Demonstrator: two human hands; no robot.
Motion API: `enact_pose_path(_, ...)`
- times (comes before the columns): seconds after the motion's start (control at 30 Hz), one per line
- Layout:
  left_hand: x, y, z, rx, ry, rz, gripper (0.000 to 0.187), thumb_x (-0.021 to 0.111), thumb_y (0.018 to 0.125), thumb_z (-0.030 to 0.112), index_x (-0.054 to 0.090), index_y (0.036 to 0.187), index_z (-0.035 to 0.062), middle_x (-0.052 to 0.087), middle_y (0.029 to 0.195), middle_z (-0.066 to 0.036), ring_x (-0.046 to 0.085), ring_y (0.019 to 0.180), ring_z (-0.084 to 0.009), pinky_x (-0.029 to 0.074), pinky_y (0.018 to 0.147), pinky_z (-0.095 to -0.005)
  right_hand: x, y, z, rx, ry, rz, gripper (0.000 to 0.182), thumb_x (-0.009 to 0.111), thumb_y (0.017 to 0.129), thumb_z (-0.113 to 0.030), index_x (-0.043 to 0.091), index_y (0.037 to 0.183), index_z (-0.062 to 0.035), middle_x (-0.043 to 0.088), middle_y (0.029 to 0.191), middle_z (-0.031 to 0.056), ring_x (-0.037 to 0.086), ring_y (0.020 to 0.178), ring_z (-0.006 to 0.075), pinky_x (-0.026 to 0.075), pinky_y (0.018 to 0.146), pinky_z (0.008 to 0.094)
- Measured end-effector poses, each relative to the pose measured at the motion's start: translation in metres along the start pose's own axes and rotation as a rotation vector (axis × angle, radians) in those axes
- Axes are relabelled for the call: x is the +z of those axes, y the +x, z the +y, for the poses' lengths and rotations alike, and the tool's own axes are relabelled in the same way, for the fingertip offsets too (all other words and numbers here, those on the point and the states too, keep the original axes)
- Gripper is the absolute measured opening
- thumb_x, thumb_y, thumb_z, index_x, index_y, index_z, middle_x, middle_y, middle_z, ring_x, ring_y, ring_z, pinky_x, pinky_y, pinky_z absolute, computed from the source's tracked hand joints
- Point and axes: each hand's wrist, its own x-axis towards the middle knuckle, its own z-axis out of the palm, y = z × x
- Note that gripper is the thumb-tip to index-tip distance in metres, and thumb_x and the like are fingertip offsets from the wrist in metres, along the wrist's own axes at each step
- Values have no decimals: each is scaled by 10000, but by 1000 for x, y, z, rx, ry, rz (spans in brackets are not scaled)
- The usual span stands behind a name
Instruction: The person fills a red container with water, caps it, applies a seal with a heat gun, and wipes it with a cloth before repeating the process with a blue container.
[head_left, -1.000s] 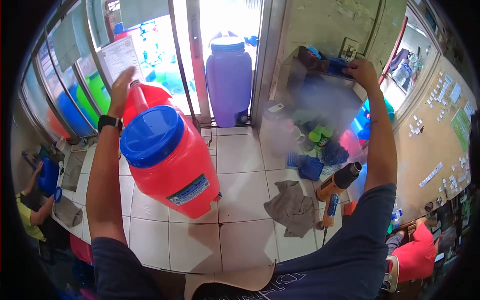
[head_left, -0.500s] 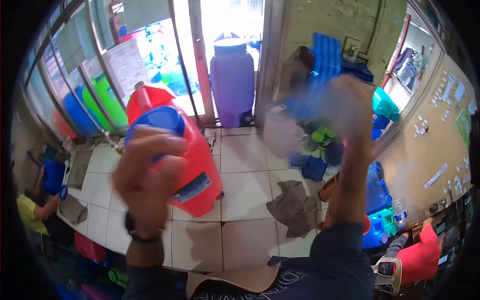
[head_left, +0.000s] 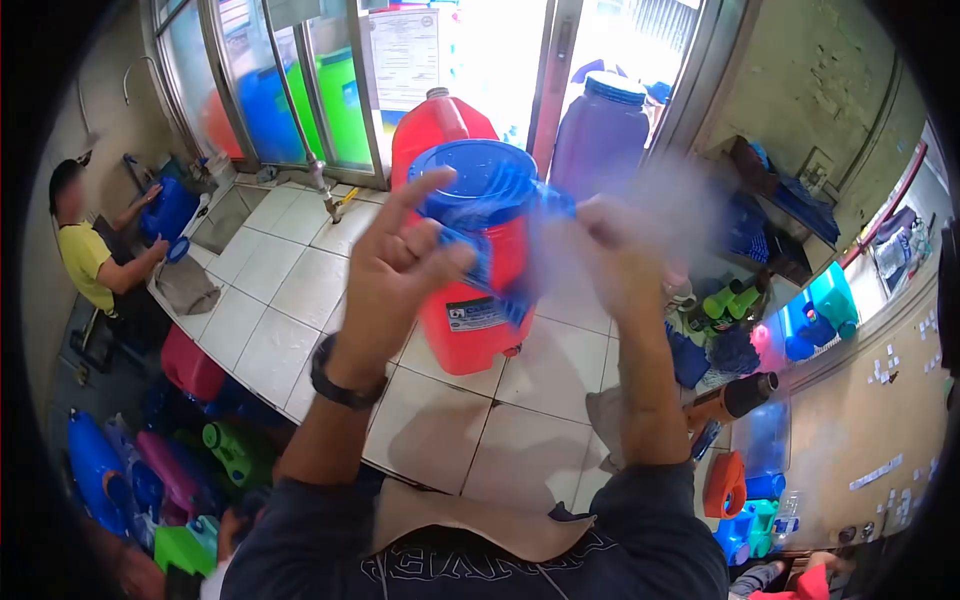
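A red plastic container (head_left: pixel 460 350) with a round blue lid (head_left: pixel 470 160) stands upright in front of me on white tiles. Between my hands, in front of its upper part, is printed blue plastic film (head_left: pixel 512 190), partly smeared by motion. My left hand (head_left: pixel 395 270) has its thumb and curled fingers closed on one part of the film, with the index finger stretched out. At the film's other side, my right hand (head_left: pixel 625 250) pinches it. A whitish blur beside the right hand hides detail there.
Behind stand a red jug (head_left: pixel 405 130) and a purple drum (head_left: pixel 600 130). A tap (head_left: pixel 325 190) rises at the left. An orange and black heat gun (head_left: pixel 735 400) and a grey cloth (head_left: pixel 605 415) lie at the right. A person in yellow (head_left: pixel 85 255) handles a blue container at far left.
My right hand has come down from the upper right toward the lidded container, and blue film now spans both hands. The view has turned left, so the container appears more central.
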Motion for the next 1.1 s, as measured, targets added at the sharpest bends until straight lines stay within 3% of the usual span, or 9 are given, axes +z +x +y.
enact_pose_path(0.17,-70,31,6,10,-127,-129,648,656,897,117,321,1438,-4,654,904,-55,649,861,-130,511,816,-276,-7,43,-18,-24,-359,86,157,765,765,-135,717,824,3,698,767,58,635,705,105,509,644,263)
enact_pose_path(0.33,-75,74,-11,57,330,65,456,692,891,236,571,1242,-28,681,935,-73,636,860,-126,492,775,-271,0,80,1,37,-307,-97,254,744,792,-258,743,833,-7,708,763,102,658,664,164,520,642,300)
enact_pose_path(0.37,-75,79,-10,77,461,106,358,693,896,302,693,1025,-32,698,881,-73,633,829,-120,475,737,-248,2,83,1,38,-310,-99,254,744,792,-258,743,833,-7,708,763,102,658,664,164,520,642,300)
enact_pose_path(0.67,-74,94,-9,-136,741,36,562,596,927,516,729,812,-18,670,722,-61,593,693,-106,451,653,-251,12,90,10,203,-624,-124,497,627,909,-463,736,831,15,686,716,94,644,654,133,516,651,282)
enact_pose_path(0.77,-73,91,-22,-45,577,218,648,546,929,585,716,811,-28,635,680,-50,566,666,-115,446,637,-270,5,75,2,266,-601,-104,486,615,913,-463,741,902,6,695,770,107,653,703,133,518,677,282)
enact_pose_path(0.9,-72,54,-15,146,738,337,513,598,945,469,689,835,-23,605,721,-39,511,653,-127,429,617,-287,-75,0,-16,-25,-326,230,447,579,944,-374,660,1204,-19,694,950,70,621,754,113,495,684,247)
enact_pose_path(0.97,-52,29,-15,392,841,383,339,675,920,339,684,914,0,599,771,-33,495,669,-106,425,623,-271,-119,-65,-25,25,-229,537,270,608,951,-178,687,1139,-1,667,918,12,589,774,66,479,636,198)
enact_pose_path(1.03,-36,17,-16,547,875,326,296,775,834,267,643,959,34,573,796,-27,493,675,-110,424,623,-258,-185,-135,0,79,-491,893,283,611,957,-227,694,1061,23,666,862,34,587,758,76,474,660,202)
enact_pose_path(1.1,-13,17,-17,686,873,303,327,821,782,247,599,914,47,557,790,-28,494,675,-123,429,628,-267,-243,-210,30,243,-755,963,309,615,958,-261,689,1002,36,663,840,43,584,757,88,469,671,233)
